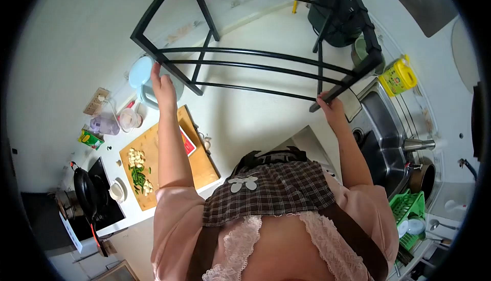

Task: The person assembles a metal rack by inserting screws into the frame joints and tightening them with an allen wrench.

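Note:
A black metal rack (255,53) with long bars and flat posts stands across the white countertop in front of me. My left hand (163,89) is closed on its near left post, beside a light blue pitcher (141,72). At the near right foot of the rack, my right hand (333,111) has its fingers wrapped round the post, close to the sink corner. Below my left forearm lies a wooden cutting board (169,171) bearing peeled garlic (136,156), cut green peppers (138,178) and a red and white packet (187,143), which the forearm partly covers.
On the right are a steel sink (381,122), a yellow bottle (398,76) and a green dish rack (409,217). A black pot (335,20) stands in the back corner. A black wok (86,191) sits on the stove at left, near a white container (117,191).

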The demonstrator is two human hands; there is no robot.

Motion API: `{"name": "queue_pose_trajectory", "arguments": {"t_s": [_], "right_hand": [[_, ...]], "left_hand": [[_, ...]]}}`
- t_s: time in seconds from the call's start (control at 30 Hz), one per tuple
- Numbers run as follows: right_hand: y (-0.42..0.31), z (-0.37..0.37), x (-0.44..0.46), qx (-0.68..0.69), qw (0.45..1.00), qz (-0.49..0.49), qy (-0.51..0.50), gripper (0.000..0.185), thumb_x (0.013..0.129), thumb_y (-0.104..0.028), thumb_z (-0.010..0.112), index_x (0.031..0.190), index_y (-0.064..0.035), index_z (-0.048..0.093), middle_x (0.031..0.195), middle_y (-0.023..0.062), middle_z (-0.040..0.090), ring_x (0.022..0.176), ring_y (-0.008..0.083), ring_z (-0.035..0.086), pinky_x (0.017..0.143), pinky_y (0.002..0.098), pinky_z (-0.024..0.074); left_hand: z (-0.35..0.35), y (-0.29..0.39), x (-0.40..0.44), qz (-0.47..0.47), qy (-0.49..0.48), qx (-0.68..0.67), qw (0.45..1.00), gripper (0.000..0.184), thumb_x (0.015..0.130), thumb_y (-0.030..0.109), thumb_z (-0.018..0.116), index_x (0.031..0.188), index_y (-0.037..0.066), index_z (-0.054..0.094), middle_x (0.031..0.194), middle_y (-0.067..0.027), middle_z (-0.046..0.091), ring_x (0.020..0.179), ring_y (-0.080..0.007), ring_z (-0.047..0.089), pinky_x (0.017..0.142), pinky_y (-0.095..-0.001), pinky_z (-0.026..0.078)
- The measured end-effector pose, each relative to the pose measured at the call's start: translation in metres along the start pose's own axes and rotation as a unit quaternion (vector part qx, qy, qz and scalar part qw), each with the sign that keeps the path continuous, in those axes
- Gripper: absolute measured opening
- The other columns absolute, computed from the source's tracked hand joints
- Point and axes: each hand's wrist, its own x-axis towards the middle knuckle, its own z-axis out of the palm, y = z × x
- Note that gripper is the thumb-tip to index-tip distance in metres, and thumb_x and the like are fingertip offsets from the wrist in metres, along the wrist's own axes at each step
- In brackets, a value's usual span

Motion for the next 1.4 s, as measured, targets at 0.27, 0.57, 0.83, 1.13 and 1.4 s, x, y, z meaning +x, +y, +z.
{"name": "queue_pose_trajectory", "arguments": {"t_s": [0.27, 0.57, 0.83, 1.13, 1.4], "right_hand": [[0.011, -0.014, 0.044, -0.079, 0.996, -0.011, 0.039, 0.034, 0.088, -0.020, 0.062, 0.110, 0.0044, 0.056, 0.098, 0.0173, 0.066, 0.092, 0.0251, 0.064, 0.078, 0.0330, 0.0482], [0.043, 0.013, -0.012, -0.108, 0.989, 0.073, 0.067, 0.035, 0.084, -0.012, 0.065, 0.113, 0.0015, 0.051, 0.102, 0.0108, 0.059, 0.090, 0.0184, 0.057, 0.076, 0.0312, 0.0470], [0.002, -0.010, -0.034, 0.316, 0.908, 0.088, -0.259, 0.025, 0.089, -0.005, 0.047, 0.113, -0.0006, 0.055, 0.097, 0.0065, 0.061, 0.087, 0.0145, 0.060, 0.074, 0.0292, 0.0493], [0.051, -0.025, -0.038, 0.378, 0.907, 0.153, -0.103, 0.022, 0.093, -0.013, 0.054, 0.111, -0.0013, 0.056, 0.089, 0.0068, 0.065, 0.085, 0.0144, 0.062, 0.074, 0.0293, 0.0498], [0.062, -0.044, 0.004, 0.344, 0.925, 0.153, 0.048, 0.018, 0.086, -0.010, 0.063, 0.101, 0.0000, 0.059, 0.088, 0.0047, 0.063, 0.072, 0.0096, 0.058, 0.066, 0.0230, 0.0479]], "left_hand": [[0.034, 0.003, -0.079, -0.175, -0.046, -0.166, 0.969, 0.040, 0.087, -0.006, 0.027, 0.122, -0.003, 0.044, 0.123, -0.0144, 0.052, 0.091, -0.0181, 0.060, 0.083, -0.0291, 0.049], [0.149, 0.045, -0.179, -0.135, -0.425, -0.110, 0.889, 0.026, 0.097, 0.009, 0.043, 0.121, 0.002, 0.051, 0.122, -0.0097, 0.056, 0.114, -0.0188, 0.053, 0.098, -0.0307, 0.039], [0.244, 0.068, -0.234, -0.118, -0.568, -0.107, 0.808, 0.034, 0.100, 0.017, 0.039, 0.131, 0.002, 0.045, 0.094, -0.0041, 0.059, 0.076, -0.0069, 0.052, 0.070, -0.0220, 0.046], [0.278, 0.076, -0.210, 0.217, -0.409, 0.095, 0.881, 0.029, 0.081, 0.012, 0.063, 0.108, 0.001, 0.058, 0.096, -0.0177, 0.063, 0.091, -0.0347, 0.058, 0.082, -0.0401, 0.046], [0.309, 0.082, -0.193, 0.171, -0.467, 0.176, 0.850, 0.036, 0.079, 0.017, 0.068, 0.109, 0.000, 0.057, 0.098, -0.0166, 0.064, 0.093, -0.0326, 0.059, 0.081, -0.0384, 0.047]]}}
